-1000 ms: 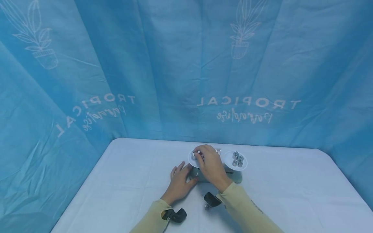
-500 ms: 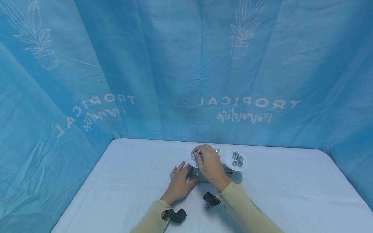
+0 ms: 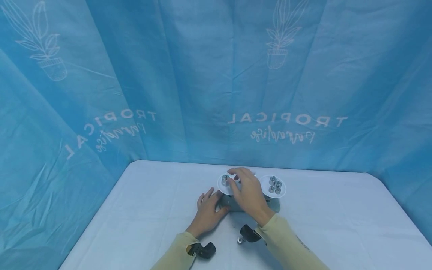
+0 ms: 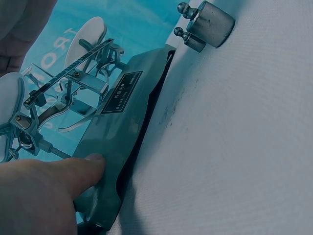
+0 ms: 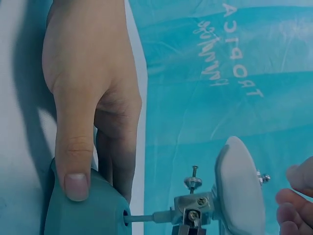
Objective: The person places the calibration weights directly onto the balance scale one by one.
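A balance scale with a grey-green base (image 3: 275,205) and two white pans stands near the middle of the table. My left hand (image 3: 207,215) holds the base's left end, thumb (image 4: 90,171) on the front face and fingers behind. A metal weight (image 3: 225,180) with a knob sits on the left pan (image 3: 221,189). Close beside that weight is my right hand (image 3: 248,193), its fingertips (image 5: 298,176) apart from the knob in the right wrist view and nothing between them. Several metal weights (image 3: 272,180) stand on the right pan (image 3: 264,188).
On the table in front of the scale, near the right wrist camera (image 3: 249,233), stand a larger weight (image 4: 215,24) and a small weight (image 4: 195,43). A blue curtain (image 3: 202,93) hangs behind the white tablecloth (image 3: 162,195).
My right hand has loosened from the weight on the left pan and moved slightly to the right, leaving the weight there. My left hand has stayed in place.
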`<state>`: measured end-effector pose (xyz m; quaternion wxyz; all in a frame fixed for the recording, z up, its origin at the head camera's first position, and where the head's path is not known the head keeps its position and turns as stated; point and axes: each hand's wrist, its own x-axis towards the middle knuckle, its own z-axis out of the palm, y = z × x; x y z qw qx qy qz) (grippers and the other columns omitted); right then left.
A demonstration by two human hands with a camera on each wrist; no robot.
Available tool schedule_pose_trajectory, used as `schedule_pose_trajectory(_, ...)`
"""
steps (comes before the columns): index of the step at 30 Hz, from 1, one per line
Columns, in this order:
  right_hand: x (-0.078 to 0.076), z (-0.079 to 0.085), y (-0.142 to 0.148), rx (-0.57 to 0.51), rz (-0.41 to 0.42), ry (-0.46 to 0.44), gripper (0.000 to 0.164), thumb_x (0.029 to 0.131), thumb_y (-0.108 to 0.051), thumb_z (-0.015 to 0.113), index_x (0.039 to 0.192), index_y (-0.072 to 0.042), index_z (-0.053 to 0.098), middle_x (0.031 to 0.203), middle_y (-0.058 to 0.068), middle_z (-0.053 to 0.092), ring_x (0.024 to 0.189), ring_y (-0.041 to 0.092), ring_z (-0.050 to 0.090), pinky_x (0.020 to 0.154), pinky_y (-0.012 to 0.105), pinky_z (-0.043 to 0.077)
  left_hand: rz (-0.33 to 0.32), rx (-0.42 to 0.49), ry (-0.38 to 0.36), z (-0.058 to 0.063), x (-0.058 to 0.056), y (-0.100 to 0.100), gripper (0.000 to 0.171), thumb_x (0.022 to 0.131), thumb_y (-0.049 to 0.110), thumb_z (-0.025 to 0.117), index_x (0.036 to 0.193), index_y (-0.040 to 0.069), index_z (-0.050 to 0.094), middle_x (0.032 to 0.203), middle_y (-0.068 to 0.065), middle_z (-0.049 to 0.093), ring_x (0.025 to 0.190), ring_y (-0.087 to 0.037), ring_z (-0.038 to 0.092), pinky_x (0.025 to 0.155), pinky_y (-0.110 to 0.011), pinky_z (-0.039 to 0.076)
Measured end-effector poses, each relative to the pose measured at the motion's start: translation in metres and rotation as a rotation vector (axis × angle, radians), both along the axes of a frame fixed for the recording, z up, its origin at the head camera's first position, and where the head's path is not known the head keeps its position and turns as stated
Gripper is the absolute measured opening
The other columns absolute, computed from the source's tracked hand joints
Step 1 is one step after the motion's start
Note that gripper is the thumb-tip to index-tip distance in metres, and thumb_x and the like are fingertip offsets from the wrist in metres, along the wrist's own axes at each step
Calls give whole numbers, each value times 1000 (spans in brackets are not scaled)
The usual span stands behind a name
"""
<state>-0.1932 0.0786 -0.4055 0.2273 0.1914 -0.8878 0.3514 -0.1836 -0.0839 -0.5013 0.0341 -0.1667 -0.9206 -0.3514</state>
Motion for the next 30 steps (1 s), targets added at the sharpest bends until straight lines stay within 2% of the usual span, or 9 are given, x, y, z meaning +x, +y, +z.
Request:
schedule_pose_trajectory(13,17,-5,19,-37,29,33,23,90,-9,76,113,-10,71,103,1,68,87,11,62,71,28,56,9,7,6,-1,1,-1,62,99,38,60,151,8,44,153,-11,47,148,-43,25,117,-68,8)
schedule_pose_trajectory(23,33,-14,29,-58,68,67,22,88,-7,77,109,-10,72,99,-1,70,85,8,62,71,27,56,-7,15,39,0,1,-1,62,99,37,60,149,2,46,150,-15,51,146,-46,28,115,-70,12)
schedule_pose_trajectory(30,43,-20,35,-66,84,42,23,86,-5,79,106,-11,71,94,-3,68,82,6,61,71,25,57,-8,13,36,-1,1,-1,62,99,38,60,149,3,46,150,-15,50,146,-45,28,116,-69,12)
